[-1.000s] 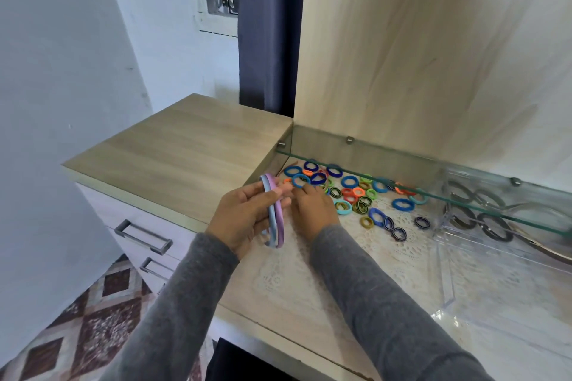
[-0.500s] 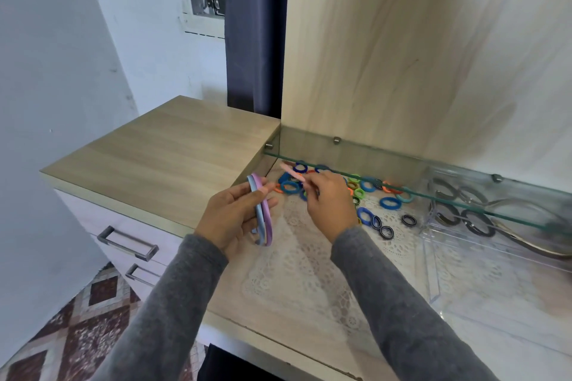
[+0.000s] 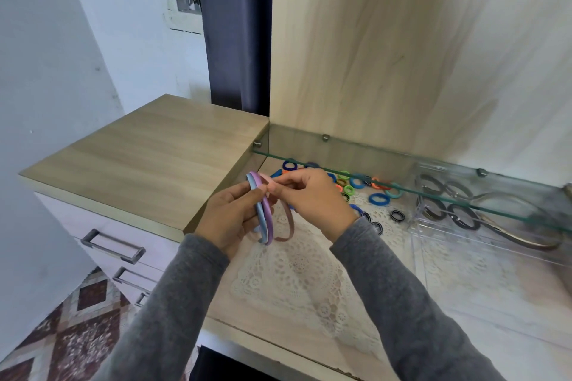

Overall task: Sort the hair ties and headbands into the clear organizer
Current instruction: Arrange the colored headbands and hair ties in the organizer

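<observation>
Left grip (image 3: pixel 230 219) first: you are curling its fingers round two bands held together, a blue headband (image 3: pixel 259 213) and a purple headband (image 3: pixel 268 221), standing them upright above the lace doily (image 3: pixel 297 269). Your right grip (image 3: pixel 312 199), just beside it, is pinching the top end of a pink headband (image 3: pixel 291 223) between thumb and fingertips. That band is hanging close against the purple one; I cannot tell whether they are touching. Beyond the right grip, coloured hair ties (image 3: pixel 377 198) are lying loose on the worktop, partly under the glass shelf (image 3: pixel 309 151). Well to the right of both grips, the clear organizer (image 3: pixel 416 223) is already holding several dark rings (image 3: pixel 462 215) and a long dark headband (image 3: pixel 526 240). You are looking at a sort that seems only partly done: some pieces are filed, while three headbands and the whole coloured scatter are waiting outside the organizer.
</observation>
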